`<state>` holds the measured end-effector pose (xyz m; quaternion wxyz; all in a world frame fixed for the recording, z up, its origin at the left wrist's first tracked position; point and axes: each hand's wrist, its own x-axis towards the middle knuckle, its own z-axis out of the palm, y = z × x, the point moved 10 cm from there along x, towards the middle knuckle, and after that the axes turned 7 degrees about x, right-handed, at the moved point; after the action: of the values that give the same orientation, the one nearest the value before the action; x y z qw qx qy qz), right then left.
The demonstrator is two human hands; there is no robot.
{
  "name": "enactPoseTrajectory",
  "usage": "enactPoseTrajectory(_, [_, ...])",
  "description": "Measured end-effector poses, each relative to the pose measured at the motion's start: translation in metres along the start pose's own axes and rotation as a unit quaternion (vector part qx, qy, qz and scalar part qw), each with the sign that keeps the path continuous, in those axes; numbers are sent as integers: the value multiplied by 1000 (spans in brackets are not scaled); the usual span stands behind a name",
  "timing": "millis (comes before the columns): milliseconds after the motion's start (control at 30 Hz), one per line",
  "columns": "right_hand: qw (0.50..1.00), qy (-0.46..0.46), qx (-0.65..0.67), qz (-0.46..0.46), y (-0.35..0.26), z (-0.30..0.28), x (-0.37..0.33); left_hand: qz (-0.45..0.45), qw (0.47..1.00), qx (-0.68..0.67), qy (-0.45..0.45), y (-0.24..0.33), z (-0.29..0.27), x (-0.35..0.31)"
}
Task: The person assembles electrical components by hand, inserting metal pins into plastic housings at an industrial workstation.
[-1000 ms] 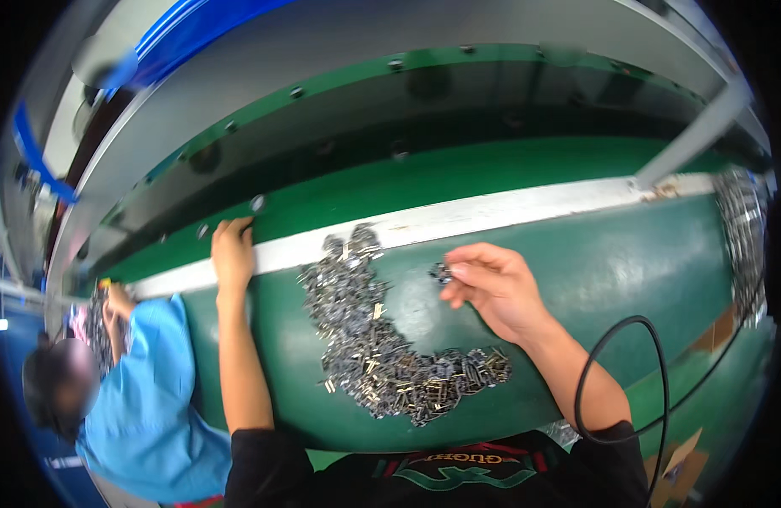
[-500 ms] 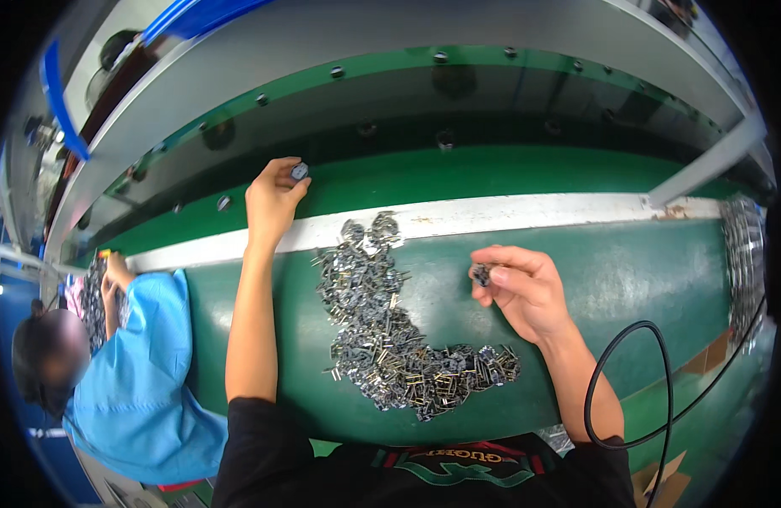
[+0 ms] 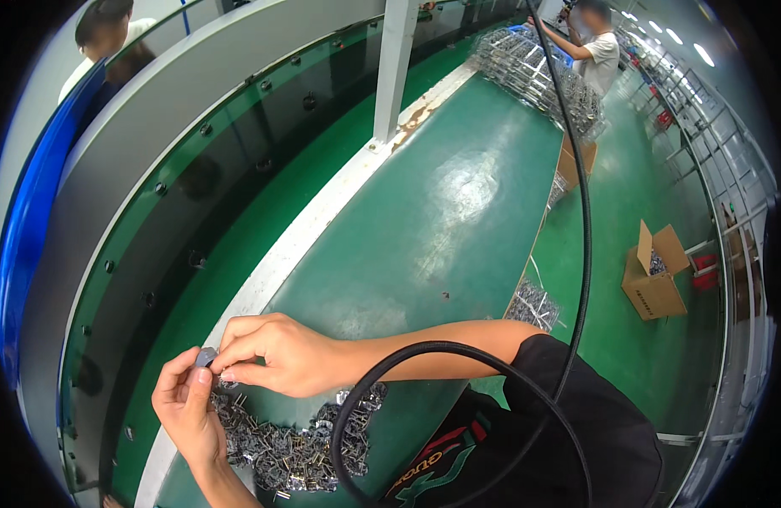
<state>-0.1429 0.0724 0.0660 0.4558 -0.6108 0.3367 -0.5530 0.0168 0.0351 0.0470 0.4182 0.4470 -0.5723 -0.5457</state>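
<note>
part: I've got one small grey metal clip (image 3: 206,356) pinched between both hands, right above the heap of the same little grey metal clips (image 3: 293,440) on the green table top (image 3: 458,212).
left hand (image 3: 185,405): palm up, wrist bent back, thumb and forefinger closed on the clip's lower edge.
right hand (image 3: 276,354): comes across from the right, knuckles up, fingertips closed on the same clip.
tip: I reckon short grips near the edges work best, so the piece can't twist or ping off into the pile.
also there: a thick black cable (image 3: 458,351) loops over my right forearm, so I'd keep that elbow low.
</note>
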Motion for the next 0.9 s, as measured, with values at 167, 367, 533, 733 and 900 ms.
enactPoseTrajectory(167, [999, 2, -4, -39, -13, -5, -1, 0, 998, 13, -64, 10, 19, -5])
enactPoseTrajectory(367, [995, 68, 12, -66, -20, -13, 0, -17, 992, -108, -63, -8, 15, -6])
enactPoseTrajectory(533, [983, 110, -96, -113, -50, -30, -4, -25, 970, -230, -80, -3, 38, -10])
enactPoseTrajectory(733, [959, 111, -175, -196, -63, -20, -9, -68, 937, -315, -134, -12, 59, -16])
enactPoseTrajectory(900, [951, 111, -220, -186, -61, -9, -12, -81, 926, -340, -144, -15, 61, -21])
